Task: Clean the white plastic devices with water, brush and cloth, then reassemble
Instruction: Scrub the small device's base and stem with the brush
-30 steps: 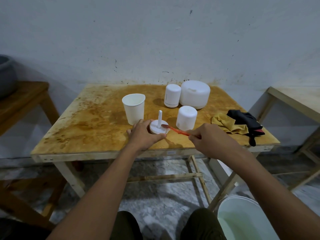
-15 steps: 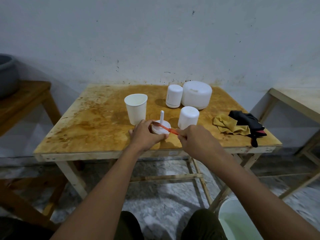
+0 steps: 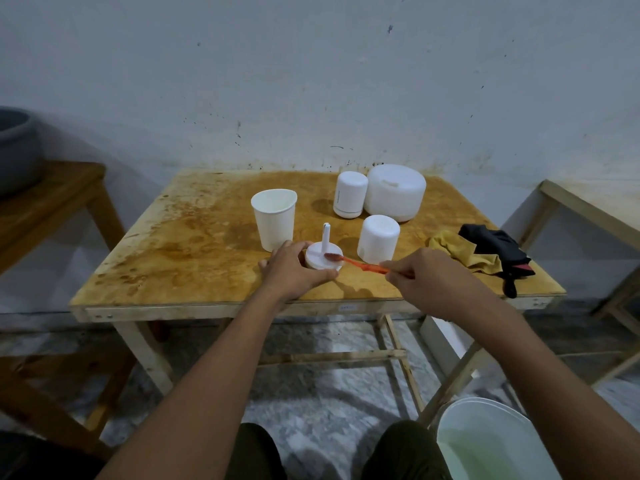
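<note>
Step in hand: brushing the stemmed base (image 3: 323,260). It sits on the tabletop (image 3: 194,244) close to the front edge, about midway along it. My left grip (image 3: 294,270) curls round its near-left rim, thumb and fingers on the side wall, pinning it down. My right grip (image 3: 431,284) pinches the tail of the orange brush (image 3: 360,263) between thumb and fingertips. The bristle head lies on the base's flat top, right at the foot of the upright stem.

Doing it well, as I judge it:
- Use short strokes round the foot of the stem, where dirt would collect.
- Press lightly, since the brush is held far back and the handle will likely flex.
- Turn the base in steps with the left grip so each sector comes under the bristles, rather than reaching round the stem.
- Mind the paper cup (image 3: 275,218), which stands just behind the left fingers; a wide swing could tip it. I cannot tell whether it holds water.

Count:
- White plastic pieces: four. These are the stemmed base, the domed cover (image 3: 378,239) just beside it on the right, and the small cylinder (image 3: 349,194) and large round body (image 3: 394,192) near the back edge.
- Brush: one.
- Paper cup: one.
- Cloths: two, the yellow cloth (image 3: 460,252) and the black cloth (image 3: 495,244), heaped together by the right edge.
- Bucket (image 3: 485,441): one, on the floor by my right knee.
</note>
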A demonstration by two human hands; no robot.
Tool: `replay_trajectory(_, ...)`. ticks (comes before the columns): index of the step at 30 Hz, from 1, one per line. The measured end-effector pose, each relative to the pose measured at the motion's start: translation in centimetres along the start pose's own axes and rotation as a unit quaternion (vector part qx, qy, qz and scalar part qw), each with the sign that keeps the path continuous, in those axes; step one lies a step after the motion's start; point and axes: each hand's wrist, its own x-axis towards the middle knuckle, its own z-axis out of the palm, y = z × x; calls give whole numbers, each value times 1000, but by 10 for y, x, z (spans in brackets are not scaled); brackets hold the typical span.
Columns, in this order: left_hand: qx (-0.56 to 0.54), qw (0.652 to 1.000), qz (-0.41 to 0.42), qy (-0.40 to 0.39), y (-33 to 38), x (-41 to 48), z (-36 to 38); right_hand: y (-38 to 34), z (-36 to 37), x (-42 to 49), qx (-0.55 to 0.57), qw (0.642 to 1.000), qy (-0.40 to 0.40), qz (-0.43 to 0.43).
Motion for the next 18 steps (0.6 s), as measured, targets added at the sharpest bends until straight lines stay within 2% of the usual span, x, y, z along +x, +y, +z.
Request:
replay_trajectory(7, 17, 999, -10, -37, -4, 8, -1, 0, 13, 12, 13, 1000, 9, -9)
replay_trajectory(11, 8, 998, -15, -57, -7, 11, -2, -1, 18, 30, 63, 998, -12, -6)
replay_trajectory(15, -3, 998, -24, -58, -6, 11, -1, 13, -1, 33, 19, 997, -77, -19)
replay_trajectory(18, -10, 998, -28, -61, -5, 11, -2, 17, -7, 40, 2, 997, -76, -25)
